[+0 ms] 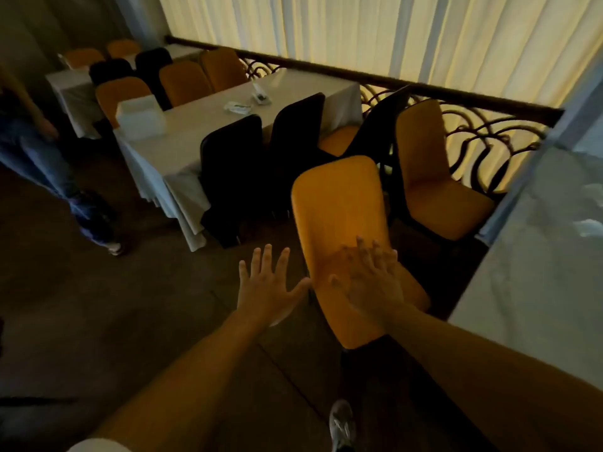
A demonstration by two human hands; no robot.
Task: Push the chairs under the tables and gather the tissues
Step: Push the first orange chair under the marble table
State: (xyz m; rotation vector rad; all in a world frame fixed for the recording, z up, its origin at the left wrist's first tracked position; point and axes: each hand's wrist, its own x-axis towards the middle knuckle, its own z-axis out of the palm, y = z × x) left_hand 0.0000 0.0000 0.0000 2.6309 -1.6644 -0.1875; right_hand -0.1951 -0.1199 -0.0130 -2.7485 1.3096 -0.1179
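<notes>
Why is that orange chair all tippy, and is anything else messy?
The orange chair under the right hand leans over, away from any table. Two more chairs stand jumbled by the railing, not tucked in. The left hand hovers open beside it. Small packets lie loose on the table.

- There was one view only, from a wide-angle camera worn on the person's head, so no second view shared any of the scene.
- It looked forward and steeply down, with both forearms entering from the bottom edge.
- It sat close to the left hand [268, 290] and right hand [375, 283], and to the orange chair [339, 203] beneath them.
- The white-clothed bench [208, 125] lay farther off, up and left of centre.
- The railing [424, 89] and curtains [359, 31] crossed the top, bowed by the lens.
- A shoe [342, 424] showed at the bottom edge, directly below the camera.
</notes>
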